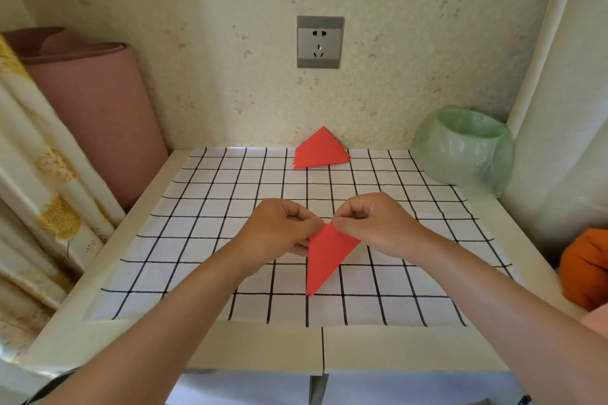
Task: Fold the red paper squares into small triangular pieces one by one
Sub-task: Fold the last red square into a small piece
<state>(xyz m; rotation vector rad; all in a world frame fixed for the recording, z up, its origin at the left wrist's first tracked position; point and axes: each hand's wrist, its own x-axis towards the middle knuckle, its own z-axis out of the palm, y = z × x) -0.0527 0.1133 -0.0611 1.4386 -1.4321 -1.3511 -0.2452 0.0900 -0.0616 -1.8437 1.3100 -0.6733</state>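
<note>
A red paper piece (324,256) folded into a triangle hangs point-down just above the checked cloth (197,240) in the middle of the table. My left hand (283,230) pinches its upper left edge, and my right hand (371,223) pinches the top corner. The fingertips of both hands meet at that corner. A stack of several red folded triangles (320,151) lies at the back of the table against the wall.
A bowl lined with a green plastic bag (464,148) stands at the back right. A pink roll (95,108) leans at the left beside a curtain (39,174). An orange object (585,266) sits at the right edge. A wall socket (319,42) is above the stack.
</note>
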